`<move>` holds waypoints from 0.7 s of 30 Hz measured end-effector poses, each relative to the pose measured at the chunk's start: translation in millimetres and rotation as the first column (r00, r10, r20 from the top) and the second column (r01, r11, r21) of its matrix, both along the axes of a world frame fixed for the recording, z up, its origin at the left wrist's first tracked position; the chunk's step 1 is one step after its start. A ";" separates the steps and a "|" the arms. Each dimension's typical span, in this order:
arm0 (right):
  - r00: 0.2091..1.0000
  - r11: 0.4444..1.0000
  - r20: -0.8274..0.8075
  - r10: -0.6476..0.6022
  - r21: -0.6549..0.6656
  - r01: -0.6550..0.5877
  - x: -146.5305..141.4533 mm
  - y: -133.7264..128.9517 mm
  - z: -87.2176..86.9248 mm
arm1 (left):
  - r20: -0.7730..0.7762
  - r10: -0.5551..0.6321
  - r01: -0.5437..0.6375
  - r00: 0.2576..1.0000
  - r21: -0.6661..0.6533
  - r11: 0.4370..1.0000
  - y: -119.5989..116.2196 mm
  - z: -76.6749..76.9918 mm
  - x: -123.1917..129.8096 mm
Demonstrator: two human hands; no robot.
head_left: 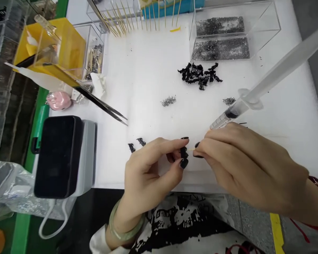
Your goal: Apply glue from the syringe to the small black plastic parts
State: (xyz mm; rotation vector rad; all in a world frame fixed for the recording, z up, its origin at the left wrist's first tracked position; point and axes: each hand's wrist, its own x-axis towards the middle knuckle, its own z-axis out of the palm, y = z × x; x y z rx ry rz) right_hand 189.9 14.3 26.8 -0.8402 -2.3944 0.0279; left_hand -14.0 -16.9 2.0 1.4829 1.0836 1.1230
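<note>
Between the thumb and fingers of my left hand (153, 165) is a small black piece (184, 152), partly hidden by the fingertips. Close by on its right, my right hand (249, 169) is closed around the lower end of a clear syringe (224, 118) that slants up to the right. A thin pale tip (190, 149) pokes from the right fingertips toward the black piece; whether it belongs to the syringe I cannot tell. Two small black bat-like pieces (141, 141) lie left of my left hand. Farther back is a pile of similar black pieces (198, 74).
Little heaps of silvery bits (169, 101) lie on the white work surface (148, 84). Long tweezers (106, 106) point in from the left, above a black-screened device (57, 157). A yellow box (69, 42), upright thin sticks (153, 17) and a clear box (262, 26) stand behind.
</note>
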 end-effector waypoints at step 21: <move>0.999 0.999 0.043 -0.017 -0.051 0.019 -0.9 2.0 -0.6 | -0.034 -0.034 0.035 0.999 0.012 0.999 1.8 1.2 -1.0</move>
